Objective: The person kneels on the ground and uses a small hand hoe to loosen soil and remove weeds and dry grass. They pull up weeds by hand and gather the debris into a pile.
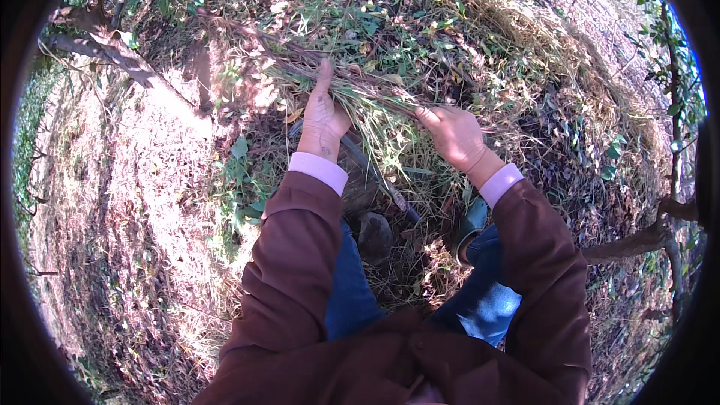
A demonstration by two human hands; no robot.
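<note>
A loose bundle of long grass and reddish-brown dry stalks [374, 90] stretches slantwise in front of me, above the ground. My left hand [326, 115] holds it near its middle, thumb pointing up and the other fingers hidden behind the stems. At the bundle's lower right end, my right hand [454, 134] grips the stalks between thumb and curled fingers. Green blades droop from the bundle between both hands. Beneath them a thin dark rod or hose [368, 163] lies slantwise on the ground; part of it is hidden by my left hand.
A rounded stone [375, 236] sits between my legs, beside a greenish boot [472, 222]. A thick tree branch [126, 62] reaches in from the upper left, another branch [630, 244] from the right. Dry grass and leaf litter [146, 191] cover the ground, with green weeds [239, 180] at left.
</note>
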